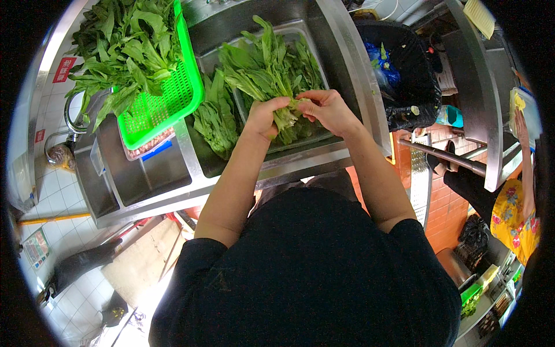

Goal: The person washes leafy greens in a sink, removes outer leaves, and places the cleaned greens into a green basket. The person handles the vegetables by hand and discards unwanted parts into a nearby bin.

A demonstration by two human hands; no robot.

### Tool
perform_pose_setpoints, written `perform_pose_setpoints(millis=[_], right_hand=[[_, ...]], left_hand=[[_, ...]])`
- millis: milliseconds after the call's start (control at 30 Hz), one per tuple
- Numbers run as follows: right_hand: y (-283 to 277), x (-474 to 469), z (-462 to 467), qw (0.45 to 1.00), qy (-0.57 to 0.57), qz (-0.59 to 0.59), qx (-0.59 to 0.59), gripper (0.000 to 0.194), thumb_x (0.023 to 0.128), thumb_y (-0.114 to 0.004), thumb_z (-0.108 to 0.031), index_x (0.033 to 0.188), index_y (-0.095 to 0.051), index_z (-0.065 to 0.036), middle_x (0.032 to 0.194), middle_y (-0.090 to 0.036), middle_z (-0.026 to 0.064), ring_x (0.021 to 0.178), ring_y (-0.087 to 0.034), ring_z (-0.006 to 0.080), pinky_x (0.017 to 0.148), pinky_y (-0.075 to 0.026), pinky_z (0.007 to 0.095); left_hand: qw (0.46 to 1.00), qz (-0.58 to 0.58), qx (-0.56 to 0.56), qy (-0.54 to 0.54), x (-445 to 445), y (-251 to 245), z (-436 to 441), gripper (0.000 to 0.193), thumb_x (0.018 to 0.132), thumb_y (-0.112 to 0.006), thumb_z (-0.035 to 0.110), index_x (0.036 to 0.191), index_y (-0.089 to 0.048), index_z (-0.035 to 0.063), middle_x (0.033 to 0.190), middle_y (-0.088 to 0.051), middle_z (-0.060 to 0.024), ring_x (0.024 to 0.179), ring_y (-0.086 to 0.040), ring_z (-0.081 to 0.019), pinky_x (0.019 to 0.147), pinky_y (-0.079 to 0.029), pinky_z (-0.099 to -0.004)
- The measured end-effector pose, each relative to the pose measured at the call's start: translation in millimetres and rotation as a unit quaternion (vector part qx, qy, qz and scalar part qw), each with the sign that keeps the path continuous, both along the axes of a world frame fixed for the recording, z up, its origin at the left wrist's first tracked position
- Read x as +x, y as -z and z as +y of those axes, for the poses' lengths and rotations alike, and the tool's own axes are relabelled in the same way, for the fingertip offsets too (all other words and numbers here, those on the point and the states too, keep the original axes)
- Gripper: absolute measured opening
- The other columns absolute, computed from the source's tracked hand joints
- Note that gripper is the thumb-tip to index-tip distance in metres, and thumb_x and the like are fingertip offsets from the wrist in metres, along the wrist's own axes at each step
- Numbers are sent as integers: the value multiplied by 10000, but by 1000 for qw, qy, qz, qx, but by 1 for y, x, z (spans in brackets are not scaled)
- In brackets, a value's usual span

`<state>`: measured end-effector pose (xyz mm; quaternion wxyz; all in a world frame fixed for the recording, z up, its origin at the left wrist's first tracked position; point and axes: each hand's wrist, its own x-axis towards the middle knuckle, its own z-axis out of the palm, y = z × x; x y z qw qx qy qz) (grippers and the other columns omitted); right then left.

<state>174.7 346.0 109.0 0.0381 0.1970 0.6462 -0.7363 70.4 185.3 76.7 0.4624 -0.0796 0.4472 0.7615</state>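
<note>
My left hand [265, 116] is closed around the stems of a bunch of leafy greens [264, 71], held over a clear plastic tub [318, 65] inside a steel sink [342, 56]. The fingers of my right hand [327, 110] pinch at the stem ends beside it; what exactly they grip is too small to tell. More greens lie in the tub under the bunch. Another heap of greens [215, 115] lies in the sink left of the tub. A bright green plastic basket [197, 89] at the upper left carries a large pile of leafy greens [134, 47].
Right of the sink stands a bin lined with a black bag [407, 56]. Beneath the green basket is a container of pinkish pieces [151, 142] over a steel basin [158, 173]. Another person in a yellow floral garment [514, 221] reaches to a tray at the far right.
</note>
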Motion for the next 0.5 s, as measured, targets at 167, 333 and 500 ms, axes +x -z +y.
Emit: perform_pose_setpoints(millis=[167,333,500], right_hand=[[-1,3,-1,999,-1,36,-15,213,872,-696,-84,1046,-693,38,755,-644,12,659,-557,67,582,-455,223],[-6,6,-4,998,-18,58,-29,206,864,-694,-51,1049,-694,39,773,-664,33,667,-579,79,604,-480,232],[-15,5,0,994,-53,67,-73,201,860,-686,-31,1047,-693,40,783,-673,41,684,-600,91,624,-495,240]], left_hand=[[996,-76,24,39,2,-7,-6,272,825,-659,159,1013,-629,-36,928,-690,-146,773,-682,-267,653,-564,-370],[992,-100,36,67,1,-14,-11,247,828,-644,153,972,-641,-48,907,-695,-156,759,-682,-267,651,-568,-365],[981,-133,70,121,-2,-27,-19,279,831,-631,150,997,-643,-74,916,-698,-169,750,-682,-271,662,-575,-366]])
